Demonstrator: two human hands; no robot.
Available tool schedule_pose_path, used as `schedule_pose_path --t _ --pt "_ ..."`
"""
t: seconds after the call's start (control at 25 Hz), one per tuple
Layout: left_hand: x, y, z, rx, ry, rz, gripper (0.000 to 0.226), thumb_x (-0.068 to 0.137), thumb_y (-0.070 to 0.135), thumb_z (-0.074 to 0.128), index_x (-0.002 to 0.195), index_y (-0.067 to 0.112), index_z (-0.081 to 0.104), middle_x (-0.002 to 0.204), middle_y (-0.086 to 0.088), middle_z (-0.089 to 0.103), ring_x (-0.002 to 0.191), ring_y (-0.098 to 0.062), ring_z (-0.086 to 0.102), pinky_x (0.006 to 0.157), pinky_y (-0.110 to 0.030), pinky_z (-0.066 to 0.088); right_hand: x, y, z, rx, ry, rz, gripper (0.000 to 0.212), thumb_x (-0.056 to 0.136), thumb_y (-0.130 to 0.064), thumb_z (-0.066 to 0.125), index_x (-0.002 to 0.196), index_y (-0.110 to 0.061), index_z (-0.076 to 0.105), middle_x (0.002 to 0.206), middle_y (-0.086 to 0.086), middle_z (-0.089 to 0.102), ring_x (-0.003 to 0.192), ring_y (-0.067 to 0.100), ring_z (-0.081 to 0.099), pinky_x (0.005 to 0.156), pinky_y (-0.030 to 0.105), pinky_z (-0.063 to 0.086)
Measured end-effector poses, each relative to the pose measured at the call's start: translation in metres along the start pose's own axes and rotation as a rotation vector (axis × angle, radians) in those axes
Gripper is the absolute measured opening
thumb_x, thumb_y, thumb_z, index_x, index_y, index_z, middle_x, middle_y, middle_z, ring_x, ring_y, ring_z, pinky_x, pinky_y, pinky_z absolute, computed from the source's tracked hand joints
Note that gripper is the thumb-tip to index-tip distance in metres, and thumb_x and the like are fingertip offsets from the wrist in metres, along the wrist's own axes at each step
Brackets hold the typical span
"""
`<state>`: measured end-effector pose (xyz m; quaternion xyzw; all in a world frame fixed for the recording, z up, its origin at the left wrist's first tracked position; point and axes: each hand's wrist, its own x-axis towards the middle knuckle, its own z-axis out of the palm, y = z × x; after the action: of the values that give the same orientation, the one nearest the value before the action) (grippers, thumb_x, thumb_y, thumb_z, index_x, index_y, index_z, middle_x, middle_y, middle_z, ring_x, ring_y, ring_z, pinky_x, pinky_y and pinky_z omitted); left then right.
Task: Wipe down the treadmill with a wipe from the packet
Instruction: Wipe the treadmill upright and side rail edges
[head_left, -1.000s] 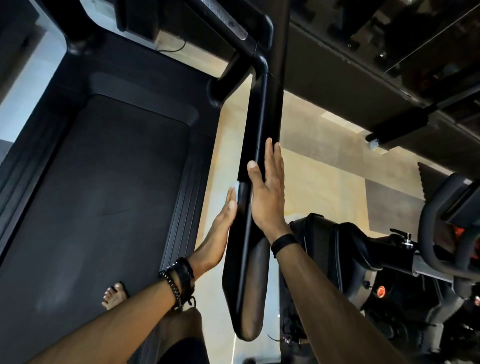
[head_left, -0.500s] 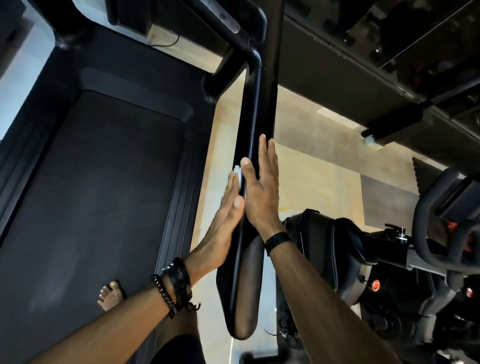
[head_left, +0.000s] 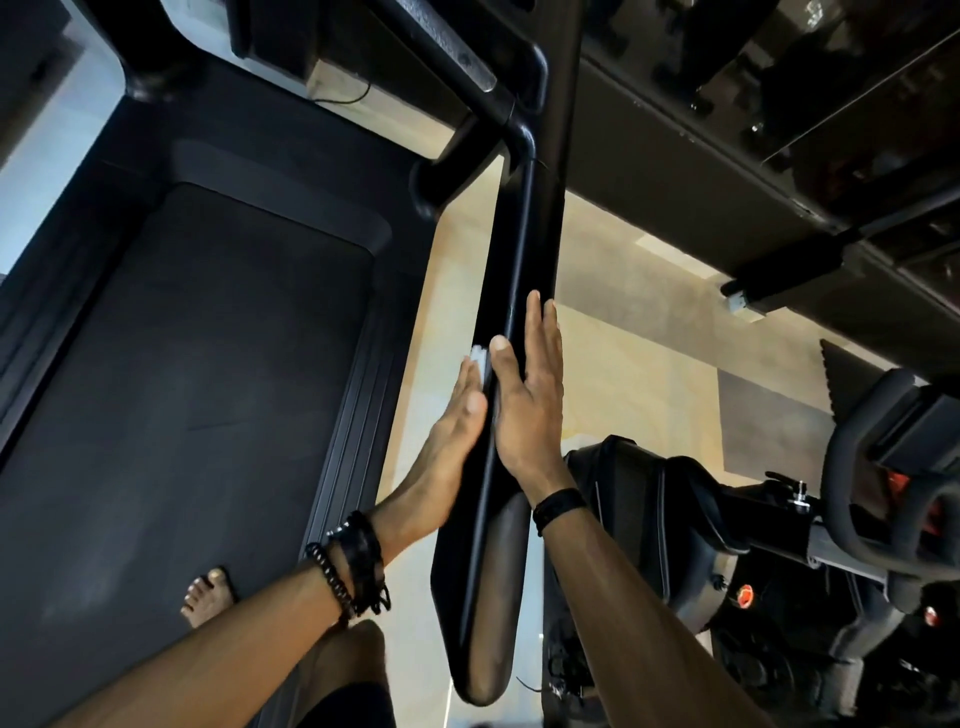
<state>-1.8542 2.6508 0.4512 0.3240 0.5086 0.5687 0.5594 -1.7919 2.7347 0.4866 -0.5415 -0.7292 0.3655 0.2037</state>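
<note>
Both hands have slid further up the rail since 1 s ago, L hand catching up so the two now sit nearly level w/ the rail sandwiched between them. Nearest: a bare foot (head_left: 207, 597) on the belt (head_left: 182, 364). Then the L hand (head_left: 452, 431), fingers straight, pressing the wipe (head_left: 480, 359) flat against the inner face of the rail (head_left: 511, 291); only a small white edge of the wipe shows past the fingertips. R hand (head_left: 530, 400) lies flat on the outer face, fingers straight, thumb along the top edge, holding nothing, prob just bracing. Both forearms reach up and fwd, wrists roughly in line w/ the rail. Risk: the wipe is held by palm pressure only, no pinch, so it could bunch or slip out and drop to the belt if pressure eases mid-stroke. Farther: rail joins the front crossbar (head_left: 457, 57). Packet not in view.
</note>
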Motion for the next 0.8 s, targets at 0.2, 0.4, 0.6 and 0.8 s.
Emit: schedule_pose_path --t 0.2,0.4,0.6,0.8 --pt "0.004 -0.007 -0.001 -0.013 0.008 -0.043 0.108 0.081 0.093 0.026 0.161 0.022 0.009 0.169 0.012 0.003 0.152 0.004 0.001 0.128 -0.035 0.002 0.001 0.001 0.001 -0.010 0.000 0.021 0.059 0.106 -0.043 0.039 0.159 -0.038 0.013 0.167 -0.017 0.000 0.151 -0.001 -0.006 0.124 0.034 -0.001" --pt "0.005 0.000 0.003 -0.015 -0.028 0.053 0.101 0.087 0.087 0.023 0.161 0.020 0.005 0.169 0.011 0.000 0.152 0.003 -0.003 0.125 -0.023 0.000 0.005 0.001 0.000 -0.011 -0.008 0.021 0.058 0.107 -0.042 0.039 0.159 -0.036 0.014 0.167 -0.016 0.000 0.152 -0.002 -0.006 0.126 0.037 0.001" --pt "0.007 0.005 -0.001 0.030 -0.004 -0.036 0.106 0.079 0.095 0.023 0.160 0.029 0.007 0.168 0.014 0.001 0.151 0.006 -0.001 0.128 -0.035 0.000 0.000 0.001 0.000 0.003 0.003 0.000 0.058 0.107 -0.042 0.039 0.159 -0.038 0.014 0.167 -0.017 0.000 0.151 -0.002 -0.006 0.126 0.038 0.001" --pt "0.012 -0.014 -0.003 0.062 0.003 -0.031 0.099 0.086 0.089 0.021 0.161 0.026 0.006 0.168 0.014 0.000 0.153 0.000 -0.004 0.127 -0.041 -0.002 0.000 0.002 0.001 -0.006 0.004 0.015 0.059 0.106 -0.044 0.039 0.159 -0.038 0.014 0.167 -0.018 0.001 0.151 -0.003 -0.006 0.126 0.036 0.001"
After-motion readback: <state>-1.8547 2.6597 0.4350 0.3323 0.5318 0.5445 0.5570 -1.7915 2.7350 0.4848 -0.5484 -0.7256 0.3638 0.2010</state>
